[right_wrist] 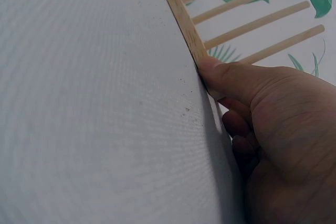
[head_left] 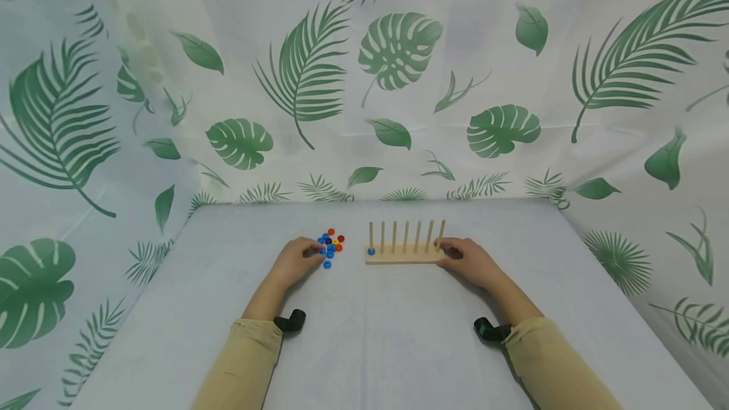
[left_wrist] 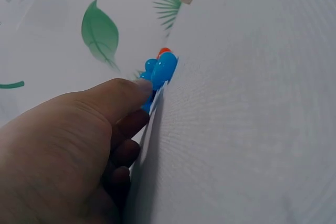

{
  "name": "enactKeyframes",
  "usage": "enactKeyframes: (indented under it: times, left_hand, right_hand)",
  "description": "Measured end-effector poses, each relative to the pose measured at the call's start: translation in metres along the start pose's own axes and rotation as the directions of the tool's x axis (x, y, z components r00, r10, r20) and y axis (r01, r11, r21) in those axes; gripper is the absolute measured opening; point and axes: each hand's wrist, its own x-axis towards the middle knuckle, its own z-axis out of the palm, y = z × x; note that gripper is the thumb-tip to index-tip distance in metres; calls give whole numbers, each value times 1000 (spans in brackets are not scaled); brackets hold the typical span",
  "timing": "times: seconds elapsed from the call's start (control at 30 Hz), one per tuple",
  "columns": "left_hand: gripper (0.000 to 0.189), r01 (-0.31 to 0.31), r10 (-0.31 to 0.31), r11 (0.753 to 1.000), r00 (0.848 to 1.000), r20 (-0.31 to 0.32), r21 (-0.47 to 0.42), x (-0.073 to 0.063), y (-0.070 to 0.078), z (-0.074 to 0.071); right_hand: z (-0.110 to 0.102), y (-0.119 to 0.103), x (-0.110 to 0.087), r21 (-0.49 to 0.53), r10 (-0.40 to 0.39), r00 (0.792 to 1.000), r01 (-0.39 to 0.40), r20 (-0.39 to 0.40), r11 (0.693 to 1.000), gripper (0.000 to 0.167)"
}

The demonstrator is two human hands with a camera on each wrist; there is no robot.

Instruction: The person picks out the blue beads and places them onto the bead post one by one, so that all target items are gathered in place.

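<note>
A wooden peg board [head_left: 407, 259] with a row of several upright pegs lies on the table, and a blue bead [head_left: 371, 251] sits low on its leftmost peg. My right hand [head_left: 469, 260] grips the board's right end, the thumb on its front edge in the right wrist view. At the left, my left hand [head_left: 296, 262] is at the near side of a small pile of beads, mostly blue, with orange [head_left: 331, 231], dark red [head_left: 340, 238] and yellow ones. Its thumb and curled fingers pinch a blue bead [left_wrist: 148, 103], largely hidden behind the thumb.
A white cloth covers the table [head_left: 370, 334]. Leaf-printed curtains [head_left: 398, 112] stand along the back and both sides. Black wrist devices [head_left: 292, 321] sit below each hand. One blue bead [head_left: 327, 264] lies at the pile's near edge.
</note>
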Motion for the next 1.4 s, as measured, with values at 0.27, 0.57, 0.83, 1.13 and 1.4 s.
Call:
enactKeyframes:
  times: [0.27,0.57,0.83,1.13,1.4]
  left_hand:
    - [33,93,-95,991,995,-18,-100,-1,3,-2]
    - [36,65,-74,988,995,-60,-138,-1,2,-2]
    - [34,-11,-6,987,995,-101,-158,-1,10,-13]
    - [31,-139,122,981,984,-126,-132,7,35,-23]
    - [31,-202,195,976,977,-83,-82,18,65,-29]
  right_hand:
    - [2,3,2,5,-10,1000,10,-2,1000,50]
    - [3,4,2,14,-4,1000,4,6,1000,51]
    - [2,6,3,-3,-38,999,38,-5,999,49]
    - [4,5,3,13,-19,1000,19,-2,1000,50]
    - [3,4,3,22,-1,1000,1,0,1000,50]
